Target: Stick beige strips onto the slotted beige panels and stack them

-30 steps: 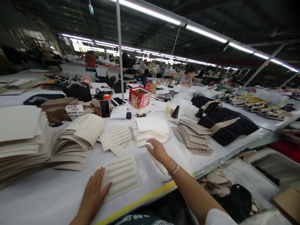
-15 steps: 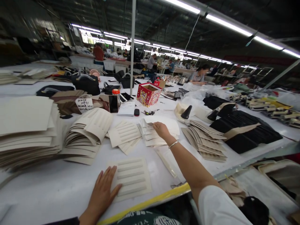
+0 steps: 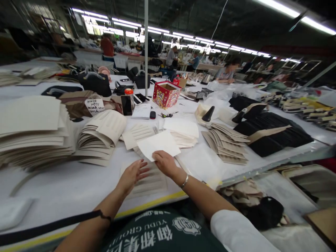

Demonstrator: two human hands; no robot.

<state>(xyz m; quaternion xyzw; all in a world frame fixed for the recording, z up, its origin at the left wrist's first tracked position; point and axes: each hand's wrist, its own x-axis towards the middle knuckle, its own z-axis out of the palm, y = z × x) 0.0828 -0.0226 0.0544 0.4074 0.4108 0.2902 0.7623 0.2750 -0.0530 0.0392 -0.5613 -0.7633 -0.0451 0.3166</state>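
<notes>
Held up by its near edge, a white sheet point(image 3: 159, 142) is pinched in my right hand point(image 3: 165, 163). My left hand point(image 3: 132, 176) hovers left of it, fingers spread and holding nothing, over a beige panel with raised strips point(image 3: 149, 182) that lies at the table's near edge. Behind the held sheet is a stack of white sheets point(image 3: 182, 127). A few striped panels point(image 3: 136, 132) lie just left of that stack, partly covered by the sheet in my hand.
Fanned beige panels point(image 3: 101, 129) and a tall sheet stack point(image 3: 31, 115) stand left. More beige pieces point(image 3: 225, 141) lie right, beside black material point(image 3: 275, 133). A red box point(image 3: 166, 96) and a metal pole point(image 3: 146, 49) are farther back. Co-workers sit beyond.
My right hand has come back from the white stack toward me with a sheet. My left hand has lifted off the striped panel and moved right.
</notes>
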